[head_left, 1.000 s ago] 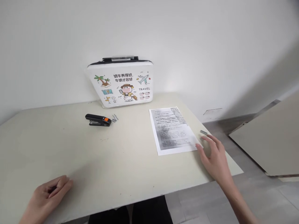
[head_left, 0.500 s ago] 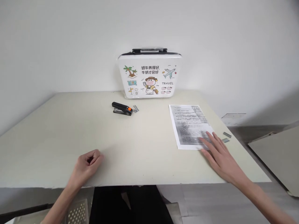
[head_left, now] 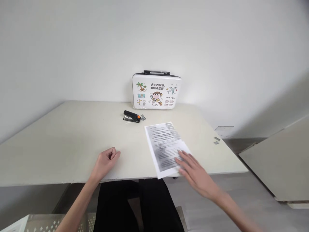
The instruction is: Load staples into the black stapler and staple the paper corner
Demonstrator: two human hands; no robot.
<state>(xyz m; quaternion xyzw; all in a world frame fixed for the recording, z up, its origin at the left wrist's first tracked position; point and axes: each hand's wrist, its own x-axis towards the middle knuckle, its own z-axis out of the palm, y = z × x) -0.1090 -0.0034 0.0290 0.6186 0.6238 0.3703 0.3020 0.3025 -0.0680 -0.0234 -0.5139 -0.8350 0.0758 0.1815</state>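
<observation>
Fingers spread and flat, my right hand (head_left: 196, 175) lies on the lower right part of a printed sheet of paper (head_left: 160, 145). The sheet sits at a slant, and its near corner reaches the table's front edge. My left hand (head_left: 107, 162) is a closed fist resting on the table to the left of the paper, with nothing visible in it. Beyond both hands is a black stapler (head_left: 131, 116) with an orange mark. Small grey staple strips (head_left: 143, 117) lie against its right end.
A white carrying case (head_left: 156, 93) with cartoon prints stands at the back of the table (head_left: 72, 138) near the wall. Two more staple strips (head_left: 216, 140) lie near the right edge. A pale panel (head_left: 277, 161) stands beyond that edge.
My right hand has slid the paper leftward and towards the front edge, away from the staple strips on the right. My left fist stays on the table. The camera view has shifted.
</observation>
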